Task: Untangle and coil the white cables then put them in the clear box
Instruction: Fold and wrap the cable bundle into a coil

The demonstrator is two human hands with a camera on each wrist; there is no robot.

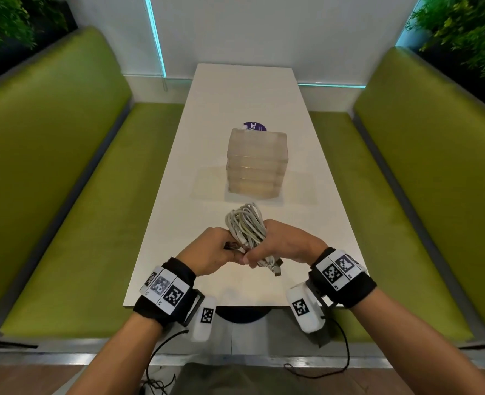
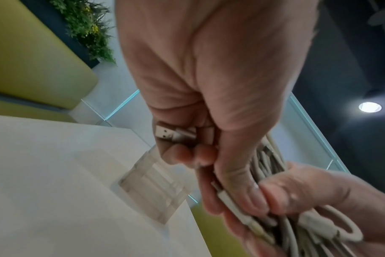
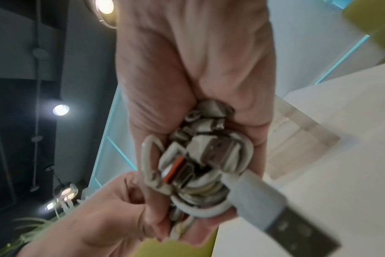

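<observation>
Fingers (image 3: 211, 231) of my right hand (image 1: 285, 245) curl tight round the bundle of white cables (image 1: 247, 228), with several USB plugs (image 3: 211, 153) poking out of the fist toward the wrist camera. My left hand (image 1: 210, 252) sits just beside it, thumb touching thumb, its fingers folded over one plug end (image 2: 165, 134) and a cable running from the bundle. I hold the looped bundle above the near end of the white table (image 1: 178, 195), loops standing up past my knuckles. Further along the table stands the clear box (image 1: 255, 163), lid on as far as I can tell, with a purple round sticker (image 1: 255, 126) behind it. Green benches (image 1: 64, 172) run down both sides, a white wall panel edged in teal light (image 1: 154, 32) closes the far end, and leafy plants (image 1: 463, 27) fill the upper corners. From the wrist views I see a dark ceiling with round lamps (image 3: 60, 109).
</observation>
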